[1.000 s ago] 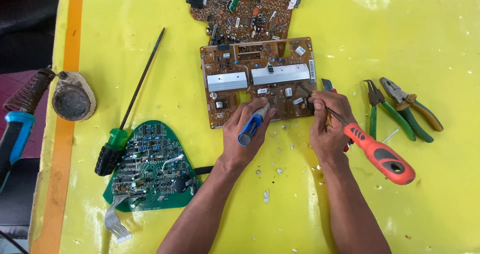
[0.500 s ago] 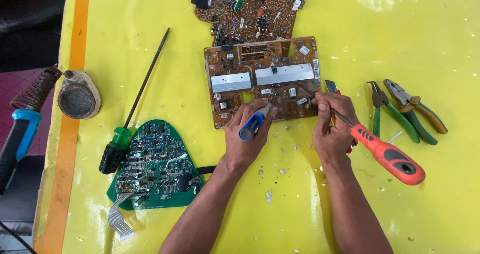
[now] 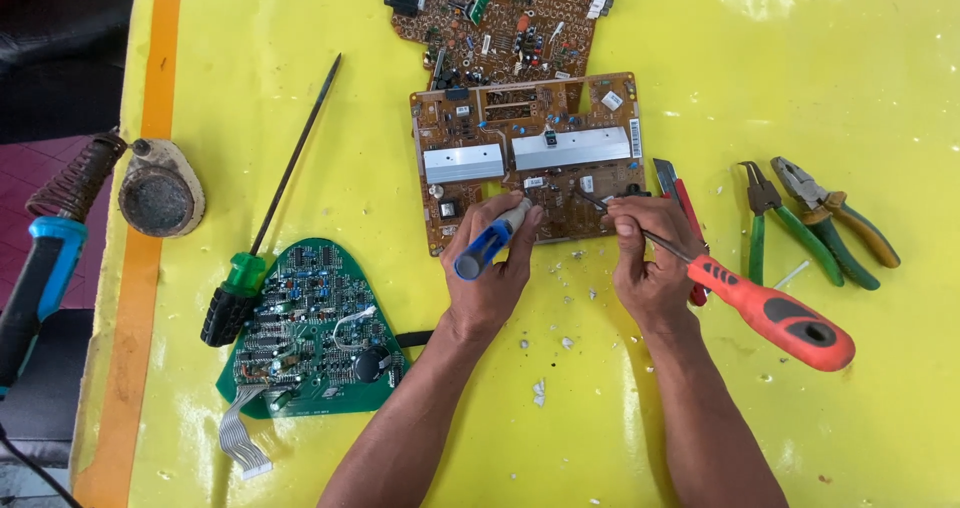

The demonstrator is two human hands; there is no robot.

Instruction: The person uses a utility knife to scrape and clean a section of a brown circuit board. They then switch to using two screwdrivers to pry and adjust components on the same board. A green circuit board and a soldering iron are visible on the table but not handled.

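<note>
Brown circuit board lies flat on the yellow table. Looks rigid, light, brittle; solder joints and small parts fragile, so bare edges are likely the safest hold. At its near edge, left hand has fingers curled tight around a blue-handled tool. Right of that, right hand pinches the shaft of an orange-handled screwdriver, tip on the board.

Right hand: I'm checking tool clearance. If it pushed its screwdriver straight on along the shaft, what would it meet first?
The right hand aims its screwdriver up-left; the tip already seems on the brown circuit board, near the metal heat sinks.
</note>
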